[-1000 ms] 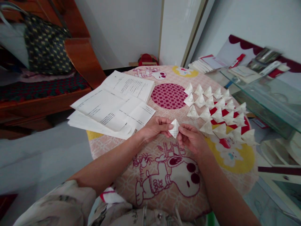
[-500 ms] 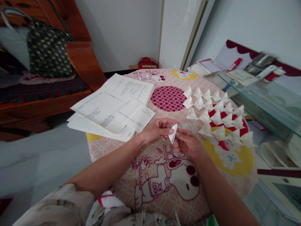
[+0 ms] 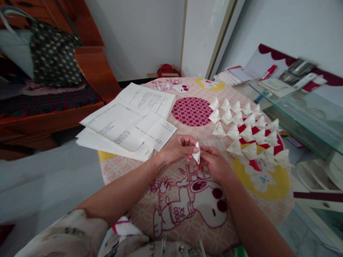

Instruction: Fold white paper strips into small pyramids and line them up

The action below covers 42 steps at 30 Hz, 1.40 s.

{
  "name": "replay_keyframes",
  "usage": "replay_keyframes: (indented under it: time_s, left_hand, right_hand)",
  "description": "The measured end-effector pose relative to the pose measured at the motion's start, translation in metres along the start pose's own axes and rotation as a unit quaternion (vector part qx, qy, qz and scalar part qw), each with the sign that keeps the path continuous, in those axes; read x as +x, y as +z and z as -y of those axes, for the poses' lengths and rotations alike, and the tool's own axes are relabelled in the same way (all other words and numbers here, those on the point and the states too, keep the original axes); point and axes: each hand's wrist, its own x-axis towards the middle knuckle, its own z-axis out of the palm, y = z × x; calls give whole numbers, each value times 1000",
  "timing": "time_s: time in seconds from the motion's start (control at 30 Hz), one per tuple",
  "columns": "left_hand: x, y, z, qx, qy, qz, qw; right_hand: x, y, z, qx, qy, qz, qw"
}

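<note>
Folded paper piece (image 3: 197,156), partly hidden by left hand (image 3: 177,149), printed sheets (image 3: 131,117), lettering too small to read, patterned bag (image 3: 55,53), blurred, glass shelf (image 3: 300,114), cut off by right edge.

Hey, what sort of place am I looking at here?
Probably a living area in someone's home. A wooden seat bears a dark patterned bag, and a cartoon-print cloth covers the round table, though I can't be sure which room it is.

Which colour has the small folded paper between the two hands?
The folded paper is white; it shows best in the head view.
</note>
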Motion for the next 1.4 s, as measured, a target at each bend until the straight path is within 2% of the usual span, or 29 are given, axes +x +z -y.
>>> replay_keyframes:
  time_s: [0.1,0.23,0.3,0.43,0.6,0.83,1.0,1.1,1.2,1.4]
  left_hand:
    - [1,0,4,23,40,-39,998]
    - [3,1,10,73,82,-93,990]
    - [3,0,10,102,89,-101,986]
    - [1,-3,6,147,99,-92,980]
    - [0,-3,5,172,135,-127,967]
    - [0,3,6,141,128,-122,974]
    - [1,4,8,137,144,-164,966]
    - [2,2,8,134,129,-141,972]
    - [2,-1,7,165,112,-112,974]
    - [0,2,9,255,109,-154,949]
  right_hand:
    - [0,4,2,-74,-64,-70,993]
    - [1,8,2,-145,-81,-86,982]
    - [1,7,1,-166,-86,-93,978]
    - [0,3,0,-154,-76,-93,981]
    - [-3,1,3,-111,-56,-64,990]
    - [-4,2,2,-93,-40,-31,994]
    - [-4,4,1,-103,-43,-39,993]
    - [-5,5,1,-97,-52,-58,992]
    - [-5,5,2,-107,-55,-79,990]
    - [-3,11,1,-174,-50,-118,976]
